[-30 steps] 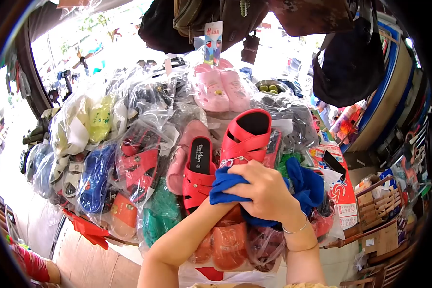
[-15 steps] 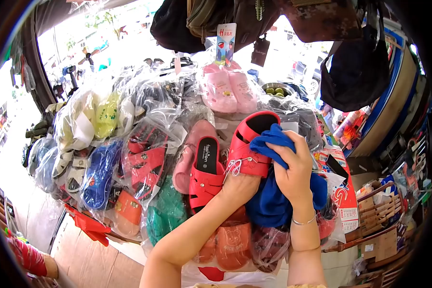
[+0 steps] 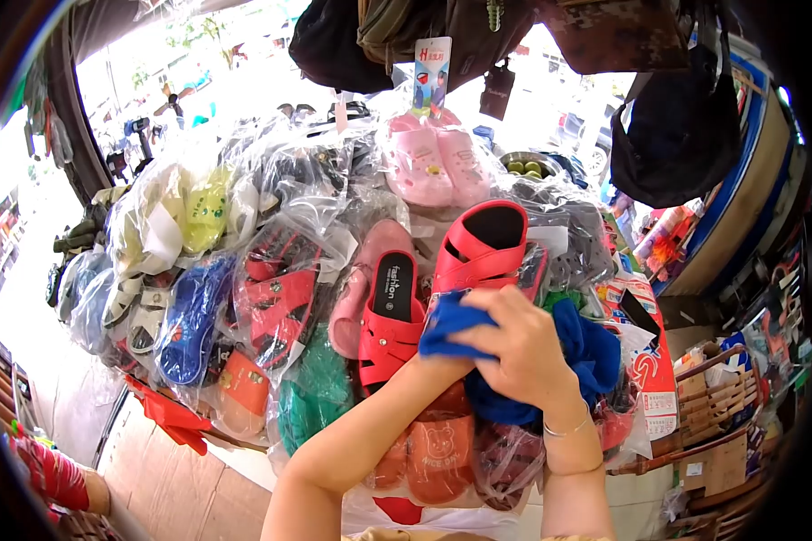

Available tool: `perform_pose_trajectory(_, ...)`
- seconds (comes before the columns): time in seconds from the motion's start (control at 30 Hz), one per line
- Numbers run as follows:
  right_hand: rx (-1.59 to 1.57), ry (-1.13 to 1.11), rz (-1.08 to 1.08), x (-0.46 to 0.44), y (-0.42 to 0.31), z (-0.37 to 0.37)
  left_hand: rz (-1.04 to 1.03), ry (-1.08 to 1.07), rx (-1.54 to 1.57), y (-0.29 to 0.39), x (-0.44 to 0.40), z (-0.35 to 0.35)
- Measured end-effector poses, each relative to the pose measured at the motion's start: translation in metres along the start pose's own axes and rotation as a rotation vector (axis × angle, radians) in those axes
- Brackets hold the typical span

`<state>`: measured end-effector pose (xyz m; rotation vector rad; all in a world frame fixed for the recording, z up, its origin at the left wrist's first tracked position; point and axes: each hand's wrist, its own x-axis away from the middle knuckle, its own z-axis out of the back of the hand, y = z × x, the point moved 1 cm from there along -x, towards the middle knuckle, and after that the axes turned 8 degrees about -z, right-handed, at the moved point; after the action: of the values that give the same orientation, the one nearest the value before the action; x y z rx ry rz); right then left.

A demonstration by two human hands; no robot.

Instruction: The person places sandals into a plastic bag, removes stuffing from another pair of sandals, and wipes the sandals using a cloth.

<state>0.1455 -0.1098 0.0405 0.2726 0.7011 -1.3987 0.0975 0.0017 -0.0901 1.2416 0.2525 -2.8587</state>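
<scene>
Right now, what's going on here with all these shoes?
Someone appears to be wiping a red shoe. Their right hand holds a bunched blue cloth against its lower front. The left hand is mostly hidden behind the cloth and seems to steady the shoe. A similar red shoe lies just to the left, with pink clogs farther back. Around them is more footwear, much of it in clear plastic. A black bag hangs at the upper right.

Clogs [image 3: 433,171] behind sandals [image 3: 388,343], cloth [image 3: 590,350] at right
</scene>
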Motion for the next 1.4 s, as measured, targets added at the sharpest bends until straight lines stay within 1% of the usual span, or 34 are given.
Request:
perform_pose_trajectory(0.07,-0.080,0.110,-0.007,0.000,-0.001,0.007,-0.030,0.056,0.010,-0.003,0.008,-0.009)
perform_pose_trajectory(0.1,-0.021,0.276,-0.082,-0.001,0.006,0.009,-0.043,0.085,0.015,-0.005,0.008,-0.008)
perform_pose_trajectory(0.13,0.042,0.439,-0.152,-0.001,0.016,0.010,0.056,0.073,0.150,-0.002,-0.023,0.025)
perform_pose_trajectory(0.17,0.053,0.525,-0.210,-0.001,0.026,0.009,0.065,0.036,0.060,0.000,-0.025,0.031)
perform_pose_trajectory(0.2,0.111,0.472,-0.212,-0.001,0.036,0.005,0.075,-0.001,-0.029,0.002,-0.026,0.033)
perform_pose_trajectory(0.27,0.177,0.262,-0.142,-0.002,0.018,0.001,0.012,0.012,0.000,-0.002,-0.009,0.013)
perform_pose_trajectory(0.3,0.059,0.174,-0.059,-0.002,0.009,-0.002,-0.049,0.023,0.032,-0.003,-0.010,0.017)
perform_pose_trajectory(0.33,-0.007,0.036,-0.043,-0.001,0.001,-0.002,0.070,-0.090,0.313,-0.004,-0.013,0.018)
perform_pose_trajectory(0.37,-0.079,0.092,-0.029,-0.002,0.001,0.000,0.227,-0.176,0.569,-0.005,-0.016,0.019)
perform_pose_trajectory(0.4,-0.151,0.147,-0.016,-0.002,0.004,0.003,0.081,-0.037,0.388,-0.007,-0.008,0.009)
perform_pose_trajectory(0.43,-0.149,0.276,-0.096,-0.003,0.010,0.007,-0.035,0.118,0.176,-0.009,-0.007,0.014)
perform_pose_trajectory(0.47,-0.104,0.411,-0.179,-0.002,0.024,0.006,0.166,-0.110,0.302,-0.006,-0.013,0.010)
perform_pose_trajectory(0.53,-0.157,0.532,-0.338,-0.004,0.043,-0.002,0.139,-0.100,0.121,-0.001,-0.018,0.021)
perform_pose_trajectory(0.57,-0.184,0.532,-0.327,-0.005,0.041,-0.006,0.125,-0.020,0.126,-0.003,-0.021,0.026)
perform_pose_trajectory(0.63,-0.132,0.381,-0.242,-0.003,0.029,-0.011,0.165,-0.063,0.155,-0.008,-0.016,0.009)
perform_pose_trajectory(0.7,-0.199,0.206,-0.109,-0.003,0.014,-0.009,0.009,0.041,0.133,-0.012,0.004,0.003)
perform_pose_trajectory(0.73,-0.224,0.116,-0.055,-0.003,0.011,-0.006,0.132,0.035,0.376,-0.012,-0.001,0.007)
perform_pose_trajectory(0.77,-0.204,0.192,-0.083,-0.001,0.016,-0.005,0.266,0.057,0.611,-0.011,-0.005,0.011)
perform_pose_trajectory(0.8,-0.118,0.358,-0.144,0.002,0.026,-0.009,0.293,-0.086,0.367,-0.008,-0.011,0.021)
perform_pose_trajectory(0.83,-0.207,0.455,-0.247,-0.001,0.034,-0.011,0.232,0.119,0.276,-0.006,-0.014,0.026)
perform_pose_trajectory(0.87,-0.295,0.549,-0.349,-0.005,0.041,-0.014,0.311,0.034,0.375,-0.005,-0.014,0.018)
perform_pose_trajectory(0.9,-0.318,0.545,-0.340,-0.005,0.044,-0.018,0.309,0.047,0.368,-0.004,-0.014,0.015)
perform_pose_trajectory(0.97,-0.155,0.288,-0.243,-0.001,0.043,-0.027,0.268,0.099,0.397,-0.006,-0.008,0.002)
perform_pose_trajectory(1.0,-0.185,0.213,-0.182,-0.001,0.034,-0.025,0.231,0.139,0.436,-0.010,-0.003,-0.009)
perform_pose_trajectory(1.03,-0.249,0.118,-0.127,-0.003,0.021,-0.020,0.055,0.239,0.476,-0.011,0.001,-0.010)
perform_pose_trajectory(1.07,-0.310,0.025,-0.073,-0.004,0.012,-0.015,0.111,0.109,0.724,-0.010,-0.001,-0.017)
perform_pose_trajectory(1.13,-0.265,0.156,-0.069,0.001,0.028,-0.014,0.113,0.185,0.554,-0.012,0.002,-0.003)
perform_pose_trajectory(1.17,-0.239,0.301,-0.175,0.001,0.039,-0.017,0.425,-0.095,0.499,-0.004,-0.008,0.005)
perform_pose_trajectory(1.2,-0.209,0.445,-0.279,0.000,0.050,-0.021,0.367,0.006,0.450,-0.003,-0.013,0.019)
perform_pose_trajectory(1.23,-0.298,0.405,-0.343,-0.002,0.058,-0.024,0.351,0.029,0.436,-0.004,-0.011,0.011)
perform_pose_trajectory(1.27,-0.301,0.405,-0.338,-0.002,0.056,-0.026,0.332,0.052,0.422,-0.005,-0.010,0.002)
perform_pose_trajectory(1.3,-0.228,0.338,-0.302,-0.001,0.052,-0.029,0.331,0.054,0.415,-0.005,-0.009,-0.001)
perform_pose_trajectory(1.37,-0.168,0.199,-0.198,0.000,0.041,-0.027,0.319,0.183,0.472,-0.007,-0.004,-0.005)
perform_pose_trajectory(1.4,-0.295,0.092,-0.142,0.000,0.032,-0.023,0.055,0.380,0.494,-0.011,-0.008,0.000)
